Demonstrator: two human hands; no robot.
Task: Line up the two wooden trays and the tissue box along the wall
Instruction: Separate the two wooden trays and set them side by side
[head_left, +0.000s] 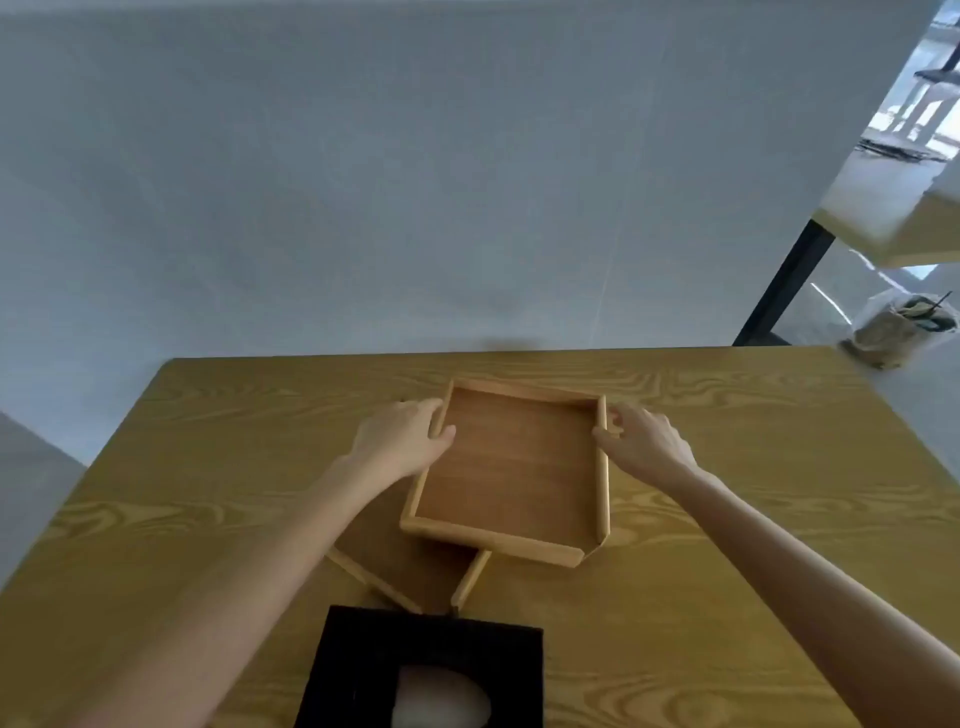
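Head cam: both hands grip the upper wooden tray (506, 467) mid-tabletop (727, 467), left hand (402, 434) and right hand (641, 436) fingers clamped on its side rims. Second tray (384, 561) peeks underneath, black tissue box (363, 670) nearest.

No text, label, brand, number or sign can be read anywhere in this view. The two wooden trays (506, 467) are bare wood, the black tissue box (363, 670) shows a plain top, and the counter (727, 467) carries only wood grain. The container (901, 332) at the far right is too blurred to show any lettering.
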